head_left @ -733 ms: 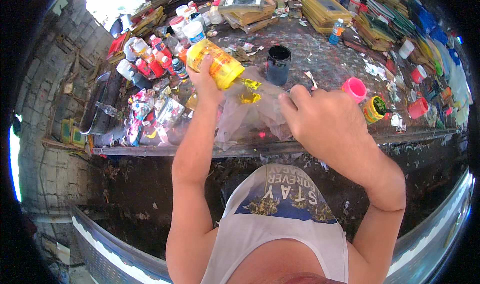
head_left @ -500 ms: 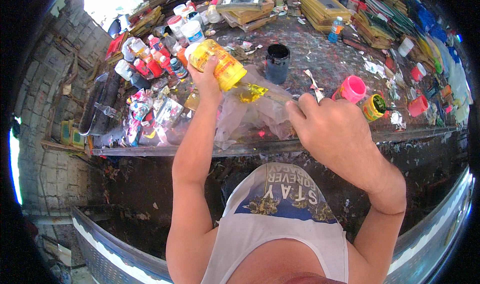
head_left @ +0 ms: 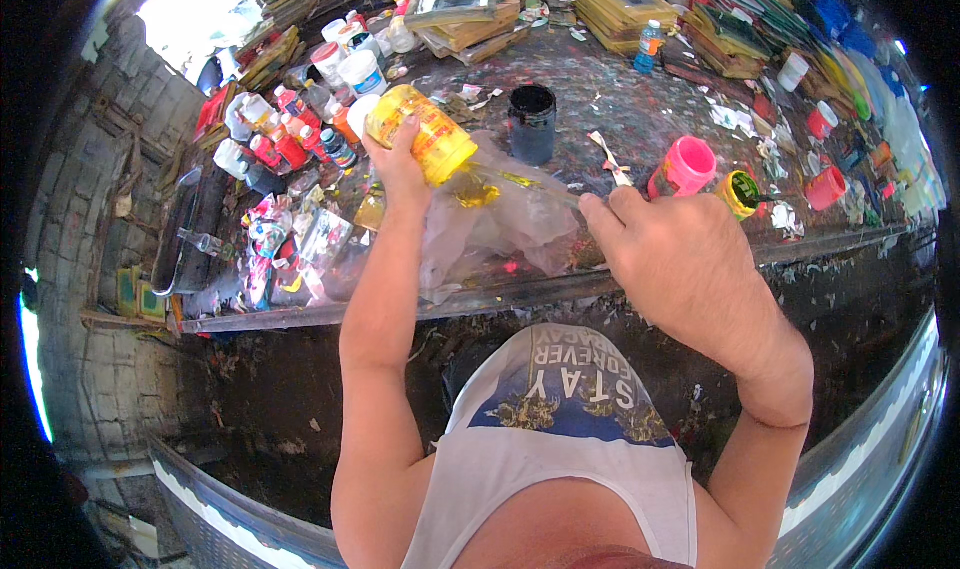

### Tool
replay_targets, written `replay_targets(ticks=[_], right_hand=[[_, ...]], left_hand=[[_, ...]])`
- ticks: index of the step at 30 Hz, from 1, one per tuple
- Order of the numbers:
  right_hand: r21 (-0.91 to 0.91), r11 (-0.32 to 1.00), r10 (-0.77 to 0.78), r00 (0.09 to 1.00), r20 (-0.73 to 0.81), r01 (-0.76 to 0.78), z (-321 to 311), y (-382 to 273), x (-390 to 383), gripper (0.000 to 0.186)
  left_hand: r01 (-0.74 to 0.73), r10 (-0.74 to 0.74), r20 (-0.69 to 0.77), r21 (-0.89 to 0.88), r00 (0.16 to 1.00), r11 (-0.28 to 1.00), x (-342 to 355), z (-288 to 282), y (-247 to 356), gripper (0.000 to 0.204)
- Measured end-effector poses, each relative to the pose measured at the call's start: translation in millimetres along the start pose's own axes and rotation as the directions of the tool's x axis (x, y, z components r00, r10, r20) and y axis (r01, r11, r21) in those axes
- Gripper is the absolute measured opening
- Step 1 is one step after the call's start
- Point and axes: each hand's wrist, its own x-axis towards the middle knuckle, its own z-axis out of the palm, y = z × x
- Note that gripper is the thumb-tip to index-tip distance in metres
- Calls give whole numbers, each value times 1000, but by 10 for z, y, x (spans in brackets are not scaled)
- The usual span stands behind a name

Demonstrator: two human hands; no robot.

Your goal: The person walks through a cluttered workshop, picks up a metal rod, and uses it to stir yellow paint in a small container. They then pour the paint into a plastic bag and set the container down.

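Tilted in my left hand (head_left: 398, 169) is a yellow plastic jar (head_left: 422, 129), its open end pointing down-right over a crumpled translucent plastic sheet (head_left: 520, 234). Yellow paint (head_left: 478, 195) lies on the sheet under the jar's mouth. My right hand (head_left: 670, 249) is closed on the handle of a thin spatula or stick (head_left: 555, 191), its blade smeared yellow near the jar. A dark paint-streaked jar (head_left: 532, 129) stands behind the sheet. A pink tub (head_left: 682, 166) and a yellow tub with dark green contents (head_left: 738, 196) stand just beyond my right hand.
The stained table (head_left: 600, 84) holds clustered bottles (head_left: 290, 144) and crumpled scraps (head_left: 268, 224) at left, stacked framed screens (head_left: 620, 9) and a blue-labelled bottle (head_left: 648, 44) at back, more tubs (head_left: 825, 187) at right. A block wall (head_left: 90, 369) stands left; dark ground shows below.
My right hand has moved right relative to the table, drawing the spatula away from the jar's mouth. My left hand still holds the tilted jar. The whole view has shifted slightly.
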Motion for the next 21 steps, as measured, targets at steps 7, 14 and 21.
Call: replay_targets(ticks=[7, 14, 21], right_hand=[[-11, 998, 65, 993, 94, -64, 15, 0, 11, 38], [45, 996, 74, 987, 140, -81, 43, -17, 72, 37], [112, 994, 6, 998, 58, -12, -18, 23, 64, 15]], left_hand=[[-32, 31, 46, 29, 998, 999, -34, -41, -18, 81], [-62, 54, 62, 133, 997, 989, -125, -45, -29, 98], [-68, 75, 103, -77, 992, 995, -122, -90, -100, 88]])
